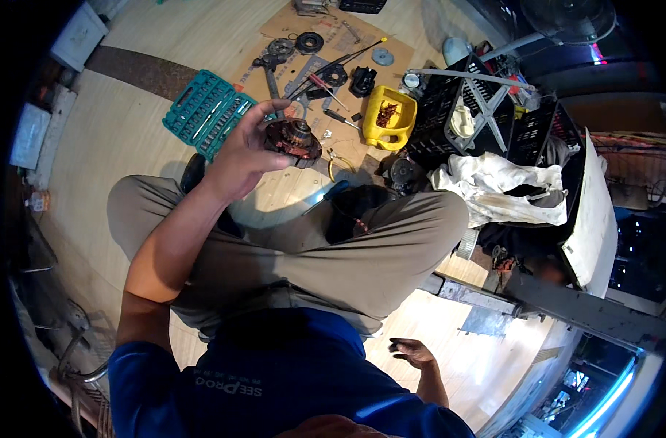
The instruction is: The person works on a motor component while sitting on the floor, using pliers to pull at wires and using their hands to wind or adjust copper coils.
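My left hand (238, 157) is raised over my left knee, thumb and fingers closed round the rim of a motor part (295, 140). That part is dark and round, with a stepped metal centre and copper-coloured areas. Below it on the floor lie yellow-handled pliers (340, 164), and a teal socket set case (207, 113) lies unfolded beside my left hand. Low on the right, by my hip, my right hand (415, 352) hangs over the floor. Its fingers are apart with dark tips, and I see nothing held in them.
Flattened cardboard (399, 55) carries a black ring (309, 43), a hammer (271, 77) and screwdrivers (340, 117). A cut yellow jug (402, 98) holds small reddish-brown pieces. Black crates (439, 131), a white cloth (493, 186) and a metal beam (588, 310) stand to the right.
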A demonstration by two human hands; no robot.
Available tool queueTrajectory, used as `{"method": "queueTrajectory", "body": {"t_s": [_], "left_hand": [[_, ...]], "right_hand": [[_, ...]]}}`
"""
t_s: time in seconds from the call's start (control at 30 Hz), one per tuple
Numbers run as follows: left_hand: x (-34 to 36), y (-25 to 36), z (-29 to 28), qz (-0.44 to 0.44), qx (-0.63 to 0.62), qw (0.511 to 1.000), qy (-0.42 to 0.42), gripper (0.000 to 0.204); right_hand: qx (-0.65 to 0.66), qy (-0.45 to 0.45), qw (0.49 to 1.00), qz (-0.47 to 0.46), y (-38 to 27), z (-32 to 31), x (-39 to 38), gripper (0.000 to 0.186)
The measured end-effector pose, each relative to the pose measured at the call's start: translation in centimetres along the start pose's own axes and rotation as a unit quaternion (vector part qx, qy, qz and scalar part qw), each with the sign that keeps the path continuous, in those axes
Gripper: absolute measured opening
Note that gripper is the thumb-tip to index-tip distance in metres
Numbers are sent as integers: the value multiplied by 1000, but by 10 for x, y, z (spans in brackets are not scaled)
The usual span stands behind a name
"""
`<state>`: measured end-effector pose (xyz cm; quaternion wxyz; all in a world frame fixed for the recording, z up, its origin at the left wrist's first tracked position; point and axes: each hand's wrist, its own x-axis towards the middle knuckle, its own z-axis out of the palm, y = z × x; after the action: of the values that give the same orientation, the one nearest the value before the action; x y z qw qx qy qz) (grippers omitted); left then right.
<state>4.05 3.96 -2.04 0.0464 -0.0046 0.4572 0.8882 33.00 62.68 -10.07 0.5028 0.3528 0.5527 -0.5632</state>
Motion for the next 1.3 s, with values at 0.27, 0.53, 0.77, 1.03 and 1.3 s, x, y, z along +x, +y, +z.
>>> {"method": "queueTrajectory", "body": {"t_s": [0.27,0.53,0.77,1.03,1.3], "left_hand": [[-3,1,11,17,26,999,-30,90],[2,0,19,22,16,997,-73,93],[-1,14,9,-2,67,996,-64,99],[14,17,9,13,113,992,-55,92],[29,4,7,-27,-21,998,-51,94]], "right_hand": [[-307,335,787,-417,-258,90,-57,29],[-281,-159,873,-366,-372,309,40,32],[-112,-163,945,-262,-385,319,34,16],[-289,-89,869,-391,-382,315,-18,18],[-493,119,720,-474,-348,309,28,17]]}}
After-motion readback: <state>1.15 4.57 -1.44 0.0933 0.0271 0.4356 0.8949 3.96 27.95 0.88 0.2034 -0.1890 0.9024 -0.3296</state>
